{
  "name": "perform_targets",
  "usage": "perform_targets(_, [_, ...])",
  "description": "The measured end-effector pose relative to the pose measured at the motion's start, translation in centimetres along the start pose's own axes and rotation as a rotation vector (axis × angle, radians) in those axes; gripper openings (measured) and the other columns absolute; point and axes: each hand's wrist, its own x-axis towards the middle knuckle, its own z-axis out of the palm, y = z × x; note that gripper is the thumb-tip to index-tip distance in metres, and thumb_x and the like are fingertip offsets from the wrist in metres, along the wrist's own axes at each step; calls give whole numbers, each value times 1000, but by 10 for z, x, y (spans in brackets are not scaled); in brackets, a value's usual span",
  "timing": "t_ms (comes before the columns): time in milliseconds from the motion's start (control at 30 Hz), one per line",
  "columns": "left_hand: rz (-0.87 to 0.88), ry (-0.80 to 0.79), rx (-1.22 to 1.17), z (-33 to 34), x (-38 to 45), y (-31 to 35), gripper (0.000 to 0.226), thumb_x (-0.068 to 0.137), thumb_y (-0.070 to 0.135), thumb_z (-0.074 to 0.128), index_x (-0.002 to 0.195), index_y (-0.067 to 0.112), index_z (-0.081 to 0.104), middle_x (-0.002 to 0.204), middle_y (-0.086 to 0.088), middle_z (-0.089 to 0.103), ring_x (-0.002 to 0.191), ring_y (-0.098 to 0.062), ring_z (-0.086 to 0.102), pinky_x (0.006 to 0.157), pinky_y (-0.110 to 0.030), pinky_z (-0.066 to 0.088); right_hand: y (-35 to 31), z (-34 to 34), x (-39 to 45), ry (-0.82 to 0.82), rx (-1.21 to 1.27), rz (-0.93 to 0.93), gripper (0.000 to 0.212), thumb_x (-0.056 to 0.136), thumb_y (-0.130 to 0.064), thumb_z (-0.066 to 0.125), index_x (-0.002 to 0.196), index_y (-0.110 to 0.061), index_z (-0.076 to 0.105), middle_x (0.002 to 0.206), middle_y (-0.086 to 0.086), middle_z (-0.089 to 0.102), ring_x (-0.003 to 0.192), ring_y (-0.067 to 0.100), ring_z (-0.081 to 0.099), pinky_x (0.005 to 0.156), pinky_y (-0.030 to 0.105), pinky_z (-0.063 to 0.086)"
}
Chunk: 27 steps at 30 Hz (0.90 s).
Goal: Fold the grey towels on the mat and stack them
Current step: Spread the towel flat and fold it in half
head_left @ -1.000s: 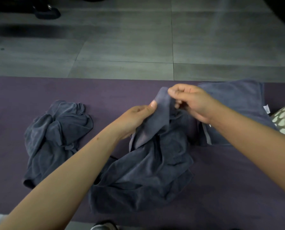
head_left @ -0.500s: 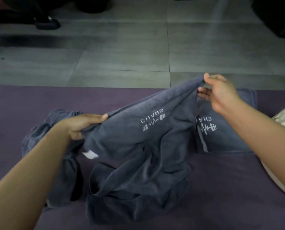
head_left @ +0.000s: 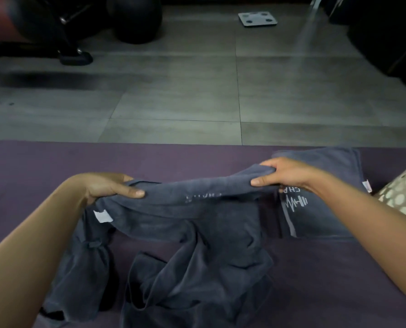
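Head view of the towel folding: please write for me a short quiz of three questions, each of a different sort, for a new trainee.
1. True or false: both hands grip the same grey towel.
2. Multiple choice: where does the folded towel with the white logo lie? A) on the tiled floor B) on the purple mat, under the right forearm C) in the left hand
3. Fill the gap: the white tag hangs just below the ____ hand.

Key
1. True: the left hand and the right hand each hold one end of its top edge.
2. B
3. left
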Motion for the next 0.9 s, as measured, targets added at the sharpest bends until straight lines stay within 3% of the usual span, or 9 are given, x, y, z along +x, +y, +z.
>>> perform_targets(167, [-233, -16, 347, -9, -7, 15, 84, 36, 55, 91, 102, 6, 72, 101, -14, 73, 93, -29, 70, 87, -39, 54, -8, -11, 7, -156, 2, 171, 45, 78, -51, 61, 96, -10, 62, 59, 3, 58, 42, 10, 46, 33, 17, 25])
perform_targets(267, [-365, 204, 525, -10, -2, 35, 66, 67, 69, 64, 97, 10, 70, 88, -4, 75, 83, -21, 71, 63, -25, 51, -24, -13, 18, -159, 184, 249, 33, 92, -40, 50, 104, -9, 54, 79, 10, 69, 50, 18, 67, 29, 14, 33])
perform_targets(367, [-370, 227, 357, -6, 0, 58, 62, 73, 67, 57, 81, 6, 65, 51, -2, 65, 42, -11, 61, 37, -14, 32, -34, -17, 39, -49, 558, 259, 34, 94, -32, 48, 115, -5, 45, 99, 18, 57, 51, 29, 67, 38, 29, 52])
perform_targets(500, [-12, 232, -192, -16, 7, 66, 84, 5, 60, 87, 66, 10, 59, 42, -1, 50, 25, -7, 38, 27, -12, 28, -46, -24, 67, 105, 966, 161, 23, 95, -29, 48, 101, -7, 48, 76, 8, 37, 64, 23, 46, 41, 36, 54])
perform_targets(567, [82, 257, -331, -21, 14, 73, 75, 20, 60, 89, 68, 12, 56, 44, 2, 49, 27, -4, 38, 26, -12, 29, -53, -30, 73, 160, 1076, 129, 23, 92, -30, 52, 100, -9, 51, 89, 12, 48, 83, 25, 53, 43, 37, 55])
perform_targets(633, [101, 325, -419, -24, 23, 81, 48, 69, 56, 71, 74, 11, 54, 45, 2, 54, 29, -5, 45, 26, -12, 32, -56, -35, 75, 185, 1125, 117, 35, 88, -34, 57, 109, -7, 51, 117, 18, 50, 108, 32, 55, 48, 42, 57])
perform_targets(700, [92, 386, -516, -24, 31, 86, 41, 91, 48, 46, 84, 9, 54, 54, -2, 61, 34, -10, 54, 28, -14, 38, -56, -38, 76, 179, 1147, 119, 39, 85, -38, 58, 105, -5, 50, 123, 19, 46, 115, 35, 52, 53, 49, 57])
perform_targets(767, [110, 448, -675, -22, 44, 92, 39, 94, 44, 45, 94, 6, 54, 90, -11, 67, 57, -21, 66, 32, -20, 46, -55, -37, 78, 186, 1156, 132, 38, 86, -40, 58, 94, -4, 49, 111, 16, 48, 106, 31, 54, 55, 52, 54])
perform_targets(900, [332, 594, -1072, -16, 67, 129, 45, 99, 34, 42, 133, 4, 42, 146, -16, 36, 121, -37, 49, 43, -32, 55, -71, -33, 93, 340, 1187, 52, 31, 91, -40, 51, 74, -14, 46, 53, 3, 39, 52, 9, 39, 57, 32, 56])
